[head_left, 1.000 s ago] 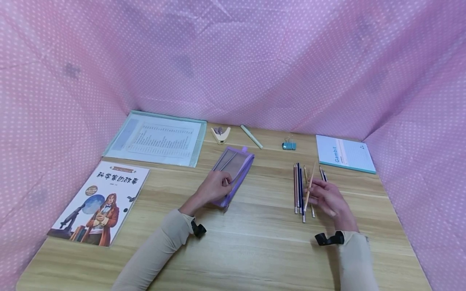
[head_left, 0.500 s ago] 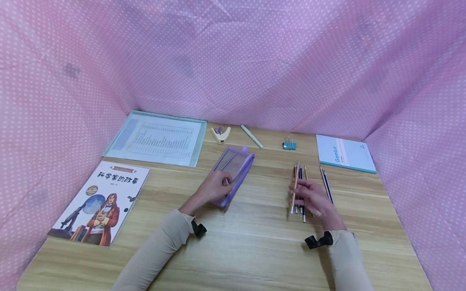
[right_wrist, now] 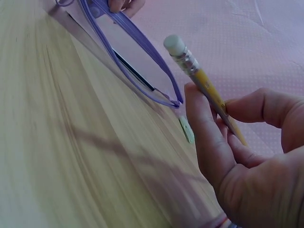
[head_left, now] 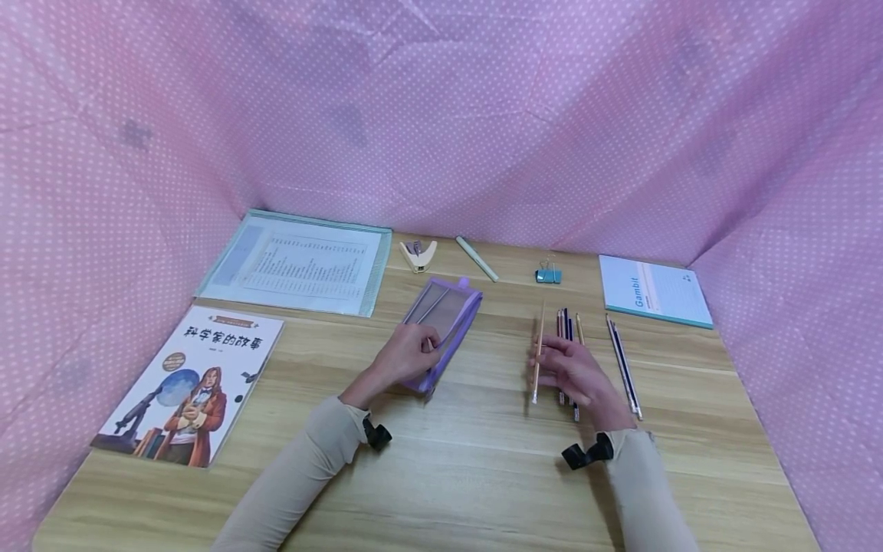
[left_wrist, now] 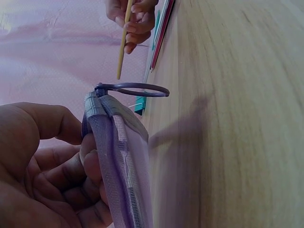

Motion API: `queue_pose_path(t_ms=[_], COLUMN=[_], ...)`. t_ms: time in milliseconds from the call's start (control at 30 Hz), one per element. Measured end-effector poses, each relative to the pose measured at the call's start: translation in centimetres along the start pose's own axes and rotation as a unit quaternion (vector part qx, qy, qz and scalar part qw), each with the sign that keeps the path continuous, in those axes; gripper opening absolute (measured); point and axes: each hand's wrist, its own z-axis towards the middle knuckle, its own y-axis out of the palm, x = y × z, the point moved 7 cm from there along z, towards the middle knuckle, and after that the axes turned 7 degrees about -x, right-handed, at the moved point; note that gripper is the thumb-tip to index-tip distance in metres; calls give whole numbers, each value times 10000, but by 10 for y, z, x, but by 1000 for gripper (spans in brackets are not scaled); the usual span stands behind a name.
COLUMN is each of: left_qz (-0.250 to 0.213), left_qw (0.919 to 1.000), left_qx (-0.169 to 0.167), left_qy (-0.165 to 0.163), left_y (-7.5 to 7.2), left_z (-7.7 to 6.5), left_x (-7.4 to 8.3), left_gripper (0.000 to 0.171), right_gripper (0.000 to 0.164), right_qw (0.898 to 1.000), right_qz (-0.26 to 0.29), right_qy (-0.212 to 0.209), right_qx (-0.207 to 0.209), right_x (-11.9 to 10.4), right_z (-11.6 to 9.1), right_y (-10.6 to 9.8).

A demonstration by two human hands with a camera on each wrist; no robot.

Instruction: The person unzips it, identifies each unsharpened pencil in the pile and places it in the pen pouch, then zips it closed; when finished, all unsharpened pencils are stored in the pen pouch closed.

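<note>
at far left, a book (head_left: 165,433) and, just beyond it, a folder (head_left: 303,264) lie flat at the side of the counter (head_left: 455,483), an arrangement that appears to leave the middle for the hands. next, a person's left hand (head_left: 407,355) has its fingers clasped on the near end of a purple mesh pouch (head_left: 429,295), likely to steady it and hold its zipped edges apart; the right wrist view shows the mouth gaping. slim pencils show through the mesh. beyond the pouch rest a small cream tool (head_left: 418,258) and a pale green pen (head_left: 476,259), probably set back out of reach's way. to the right, a yellow pencil (head_left: 539,353) is raised off the counter, pinched between thumb and fingers of the right hand (head_left: 576,372), eraser end toward the person, a light grip that seems meant for easy steering. more pencils (head_left: 562,330) lie side by side by that hand, with a clip (head_left: 548,275) behind. farther right, a separate pair (head_left: 624,368) lies near a notebook (head_left: 655,291).
</note>
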Motion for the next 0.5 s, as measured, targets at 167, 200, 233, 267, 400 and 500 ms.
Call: queue_pose_path(t_ms=[167,200,233,267,400,500], left_qz=[6,11,11,9,-7,-29], left_qw=[10000,10000,10000,10000,10000,10000], left_qx=[19,22,25,29,44,68], left_qy=[-32,-41,-45,-45,-28,-24], left_y=[0,0,0,0,0,0], left_z=[0,1,1,1,0,0], left_x=[0,0,-1,-1,-1,-1], left_gripper=[5,5,5,5,5,6], right_gripper=[34,35,35,35,38,43], right_qw=[9999,9999,9999,9999,9997,9996], right_qz=[158,148,150,108,142,197], right_qy=[1,-1,6,21,56,92], right_qx=[-19,5,44,89,209,197], right_x=[2,2,2,2,2,3], right_z=[5,6,7,8,13,18], right_y=[8,10,11,12,21,28])
